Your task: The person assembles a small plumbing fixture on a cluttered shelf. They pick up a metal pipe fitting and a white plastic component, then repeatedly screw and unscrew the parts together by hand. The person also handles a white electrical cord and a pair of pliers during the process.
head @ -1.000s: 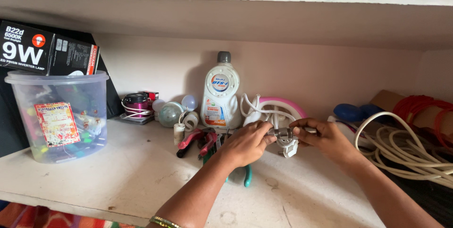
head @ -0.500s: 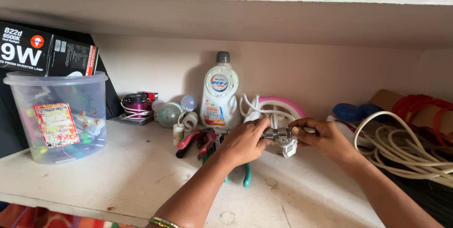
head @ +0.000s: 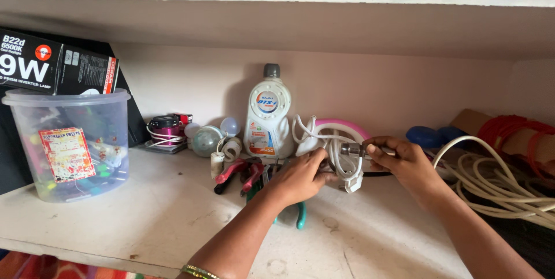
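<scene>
Both hands on the shelf (head: 144,215) — right hand (head: 404,160) pinched on a small metal fitting (head: 351,149), left hand (head: 300,178) closed around white cord (head: 338,160).

clear tub (head: 69,146), white bottle (head: 267,114), red wire coil (head: 514,131)

Pale wall (head: 404,82), worn white shelf (head: 144,221)

Soft, even daylight is filling the shelf (head: 115,221), seemingly coming from behind the camera, and no harsh glare is showing. The overhang above is casting a dim band along the back wall (head: 404,82), and a faint shadow is falling beside the white bottle (head: 267,114). The picture is staying sharp at the centre; the straight shelf edges are bowing slightly towards the corners.
</scene>
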